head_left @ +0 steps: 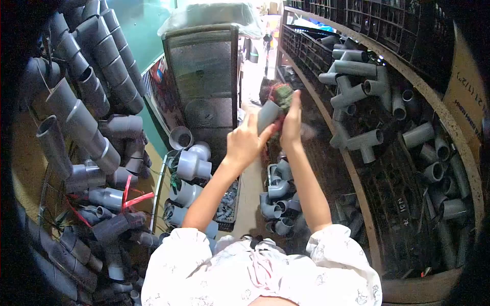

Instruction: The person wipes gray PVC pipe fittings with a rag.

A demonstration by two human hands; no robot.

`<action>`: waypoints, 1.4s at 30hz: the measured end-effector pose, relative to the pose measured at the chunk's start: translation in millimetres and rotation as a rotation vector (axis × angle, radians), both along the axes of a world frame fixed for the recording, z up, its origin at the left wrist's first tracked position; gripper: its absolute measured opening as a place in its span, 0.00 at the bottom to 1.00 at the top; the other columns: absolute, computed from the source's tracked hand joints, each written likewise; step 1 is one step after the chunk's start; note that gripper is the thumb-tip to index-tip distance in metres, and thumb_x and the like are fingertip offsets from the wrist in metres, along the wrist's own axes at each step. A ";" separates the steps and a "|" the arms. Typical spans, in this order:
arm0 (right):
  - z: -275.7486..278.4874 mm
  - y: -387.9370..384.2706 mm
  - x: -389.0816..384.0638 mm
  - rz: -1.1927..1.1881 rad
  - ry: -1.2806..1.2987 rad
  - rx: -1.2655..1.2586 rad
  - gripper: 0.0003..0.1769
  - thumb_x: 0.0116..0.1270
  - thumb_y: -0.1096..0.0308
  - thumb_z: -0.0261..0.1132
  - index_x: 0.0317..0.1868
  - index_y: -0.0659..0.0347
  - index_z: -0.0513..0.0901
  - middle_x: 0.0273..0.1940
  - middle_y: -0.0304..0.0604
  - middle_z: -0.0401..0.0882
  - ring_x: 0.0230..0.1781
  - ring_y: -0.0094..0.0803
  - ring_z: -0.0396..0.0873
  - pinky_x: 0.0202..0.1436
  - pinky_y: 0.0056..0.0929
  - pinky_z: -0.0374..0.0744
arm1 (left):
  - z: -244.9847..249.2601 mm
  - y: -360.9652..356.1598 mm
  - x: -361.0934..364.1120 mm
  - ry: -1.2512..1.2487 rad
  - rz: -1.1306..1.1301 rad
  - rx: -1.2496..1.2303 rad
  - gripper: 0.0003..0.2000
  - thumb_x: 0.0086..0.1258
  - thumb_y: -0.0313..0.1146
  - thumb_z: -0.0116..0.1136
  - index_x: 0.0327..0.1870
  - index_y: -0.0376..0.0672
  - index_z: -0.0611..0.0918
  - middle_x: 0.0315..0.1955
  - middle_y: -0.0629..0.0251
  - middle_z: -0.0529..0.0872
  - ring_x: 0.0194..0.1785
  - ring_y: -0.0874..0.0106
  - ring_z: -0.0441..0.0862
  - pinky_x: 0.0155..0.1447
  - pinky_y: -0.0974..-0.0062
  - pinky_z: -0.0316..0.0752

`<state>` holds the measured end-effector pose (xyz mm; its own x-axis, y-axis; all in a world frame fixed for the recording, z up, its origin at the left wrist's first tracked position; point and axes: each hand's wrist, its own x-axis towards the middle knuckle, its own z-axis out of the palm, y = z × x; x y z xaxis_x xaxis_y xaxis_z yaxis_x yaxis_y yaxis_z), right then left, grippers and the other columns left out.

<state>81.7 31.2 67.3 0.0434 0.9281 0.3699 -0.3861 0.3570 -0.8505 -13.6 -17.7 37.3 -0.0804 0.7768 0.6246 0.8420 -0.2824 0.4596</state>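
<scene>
In front of me, my left hand [244, 143] is closed around a grey plastic pipe fitting [268, 115], which tilts up and to the right. My right hand [291, 125] presses a crumpled red and green cloth [282, 96] against the fitting's far end and right side. The cloth covers part of the fitting, and several fingers of the right hand are hidden behind it.
Grey pipe fittings [81, 120] are stacked along the left wall. More tees and elbows [365, 143] fill the wooden-edged shelf [352, 178] on the right. A framed mesh panel [201, 76] stands ahead. Below my arms are elbows [278, 188] and a black crate [227, 204].
</scene>
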 end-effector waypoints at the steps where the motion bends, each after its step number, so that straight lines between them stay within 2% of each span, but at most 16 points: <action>1: -4.1 -8.3 4.0 -0.131 -0.285 0.031 0.32 0.65 0.43 0.39 0.34 0.67 0.74 0.29 0.42 0.74 0.29 0.24 0.71 0.37 0.22 0.69 | 0.0 2.2 -4.2 -0.093 -0.026 -0.053 0.25 0.61 0.51 0.47 0.49 0.36 0.67 0.37 0.48 0.77 0.38 0.50 0.76 0.37 0.60 0.72; 3: -24.8 0.4 6.3 -0.189 -0.395 0.482 0.27 0.66 0.49 0.42 0.37 0.70 0.72 0.27 0.42 0.72 0.27 0.25 0.70 0.34 0.24 0.69 | 2.2 -1.0 -9.5 -0.107 -0.077 -0.031 0.23 0.61 0.48 0.48 0.48 0.35 0.69 0.35 0.51 0.79 0.38 0.57 0.78 0.40 0.66 0.72; 5: -20.0 -21.6 18.8 0.029 -0.486 0.362 0.18 0.64 0.59 0.51 0.43 0.69 0.69 0.31 0.47 0.73 0.29 0.29 0.72 0.33 0.28 0.71 | -0.1 -4.5 -12.6 -0.421 -0.262 0.029 0.22 0.62 0.46 0.49 0.47 0.34 0.71 0.34 0.55 0.80 0.37 0.67 0.77 0.42 0.72 0.71; 7: -27.8 -25.0 21.7 -0.123 -0.616 0.588 0.18 0.63 0.60 0.52 0.44 0.68 0.69 0.33 0.47 0.74 0.29 0.26 0.71 0.33 0.24 0.71 | -2.2 -6.5 -16.8 -0.581 -0.393 0.068 0.21 0.62 0.45 0.50 0.46 0.34 0.72 0.32 0.58 0.80 0.35 0.73 0.76 0.41 0.75 0.70; 10: -29.7 -27.9 38.2 0.142 -0.671 0.301 0.18 0.62 0.61 0.53 0.45 0.69 0.70 0.32 0.44 0.74 0.28 0.23 0.69 0.33 0.24 0.70 | -2.5 -0.5 -26.1 -0.562 -0.535 0.028 0.22 0.61 0.44 0.52 0.47 0.33 0.74 0.31 0.57 0.80 0.35 0.79 0.74 0.40 0.78 0.70; 14: -23.1 -16.2 53.9 0.805 -0.736 -0.024 0.19 0.63 0.59 0.51 0.46 0.68 0.70 0.37 0.36 0.71 0.41 0.20 0.65 0.46 0.21 0.65 | -7.7 4.2 -45.5 -0.492 -0.755 -0.188 0.24 0.62 0.48 0.50 0.46 0.33 0.75 0.33 0.63 0.81 0.37 0.78 0.75 0.42 0.79 0.70; 15: -11.9 -24.8 53.1 0.806 -0.829 -0.046 0.21 0.61 0.58 0.54 0.48 0.67 0.70 0.38 0.37 0.72 0.41 0.22 0.66 0.48 0.22 0.65 | -2.6 3.2 -44.5 -0.437 -0.799 -0.157 0.22 0.61 0.47 0.50 0.45 0.34 0.76 0.31 0.62 0.81 0.35 0.78 0.75 0.40 0.79 0.70; 17: -44.7 -11.0 62.2 0.984 -0.558 -0.258 0.26 0.53 0.60 0.64 0.49 0.63 0.70 0.40 0.37 0.73 0.43 0.26 0.69 0.51 0.25 0.67 | 10.6 -1.6 -39.4 -0.336 -0.887 -0.097 0.19 0.61 0.43 0.52 0.44 0.37 0.77 0.27 0.59 0.82 0.31 0.77 0.77 0.37 0.79 0.71; 20: -117.3 12.0 55.8 1.149 0.042 -0.110 0.36 0.34 0.69 0.74 0.49 0.57 0.71 0.43 0.37 0.74 0.46 0.31 0.71 0.50 0.32 0.70 | 25.2 -4.0 -31.0 -0.117 -0.853 0.006 0.15 0.59 0.41 0.54 0.39 0.40 0.80 0.24 0.56 0.81 0.26 0.70 0.79 0.32 0.76 0.71; 24: -76.7 -4.2 49.3 0.893 -0.261 -0.327 0.30 0.37 0.72 0.70 0.46 0.59 0.72 0.39 0.38 0.74 0.40 0.28 0.72 0.43 0.25 0.72 | 21.5 0.8 -35.0 -0.010 -0.638 0.113 0.14 0.58 0.43 0.54 0.33 0.41 0.80 0.20 0.57 0.79 0.22 0.64 0.78 0.28 0.74 0.71; 28: -47.9 -16.3 27.1 0.348 -0.741 -0.090 0.21 0.42 0.63 0.68 0.36 0.66 0.75 0.29 0.39 0.76 0.28 0.28 0.74 0.34 0.25 0.73 | 11.6 0.0 -30.8 -0.025 -0.271 -0.015 0.16 0.57 0.46 0.54 0.36 0.42 0.81 0.22 0.55 0.80 0.26 0.62 0.80 0.30 0.74 0.73; 31: -61.7 -15.0 17.1 0.134 -1.014 -0.050 0.21 0.40 0.62 0.68 0.34 0.67 0.76 0.30 0.46 0.78 0.31 0.30 0.77 0.34 0.27 0.74 | 4.9 0.1 -21.7 -0.010 -0.105 -0.052 0.16 0.57 0.49 0.53 0.34 0.45 0.81 0.20 0.56 0.80 0.25 0.63 0.79 0.29 0.74 0.72; 34: -70.8 -16.8 15.6 0.228 -0.681 0.097 0.27 0.41 0.59 0.69 0.40 0.66 0.74 0.34 0.45 0.77 0.35 0.29 0.76 0.36 0.27 0.74 | 4.0 1.7 -24.9 -0.142 -0.249 -0.020 0.17 0.58 0.48 0.53 0.35 0.42 0.81 0.20 0.59 0.81 0.24 0.71 0.79 0.29 0.77 0.72; 37: -48.3 -25.2 31.4 0.621 -0.496 -0.046 0.34 0.43 0.56 0.69 0.48 0.66 0.69 0.38 0.44 0.74 0.37 0.29 0.74 0.38 0.27 0.73 | -11.6 13.7 -38.4 -0.595 -0.617 -0.148 0.17 0.59 0.44 0.54 0.33 0.35 0.81 0.20 0.71 0.81 0.27 0.85 0.72 0.30 0.84 0.68; 38: -46.1 -18.6 40.3 0.915 -0.462 -0.223 0.37 0.45 0.57 0.69 0.53 0.65 0.64 0.41 0.42 0.71 0.38 0.29 0.72 0.39 0.26 0.73 | -23.8 20.7 -41.9 -0.764 -0.766 -0.216 0.17 0.59 0.44 0.54 0.31 0.34 0.81 0.21 0.73 0.80 0.26 0.85 0.71 0.30 0.85 0.67; 42: -59.6 -42.4 29.2 1.406 0.246 -0.574 0.26 0.47 0.51 0.63 0.37 0.66 0.71 0.16 0.48 0.68 0.10 0.34 0.67 0.14 0.27 0.67 | -30.8 27.8 -47.8 -0.932 -0.980 -0.245 0.17 0.60 0.43 0.53 0.28 0.33 0.80 0.21 0.77 0.76 0.25 0.86 0.68 0.29 0.88 0.63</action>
